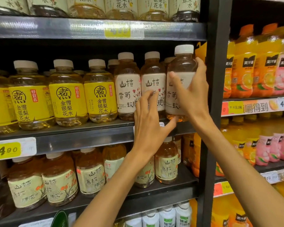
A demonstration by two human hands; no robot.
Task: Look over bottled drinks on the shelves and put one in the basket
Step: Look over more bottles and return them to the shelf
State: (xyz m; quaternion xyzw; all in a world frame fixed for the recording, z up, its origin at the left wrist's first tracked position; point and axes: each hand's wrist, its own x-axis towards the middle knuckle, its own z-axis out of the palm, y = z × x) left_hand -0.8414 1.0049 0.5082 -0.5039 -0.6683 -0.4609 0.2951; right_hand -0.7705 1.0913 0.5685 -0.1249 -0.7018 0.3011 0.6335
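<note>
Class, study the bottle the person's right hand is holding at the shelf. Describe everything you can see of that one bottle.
The held bottle is clear plastic with a white screw cap, holding pale amber drink that looks deeper orange at its base. A white paper-look label with dark Chinese characters wraps its middle. It stands about upright, raised slightly above its shelf neighbours, at the row's right end. The right hand grips it, thumb across the label; the left hand's thumb touches its base.

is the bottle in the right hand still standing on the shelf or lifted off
Lifted. The right hand grips the white-label bottle; its cap sits higher than its neighbours', and its base looks clear of the shelf.
</note>
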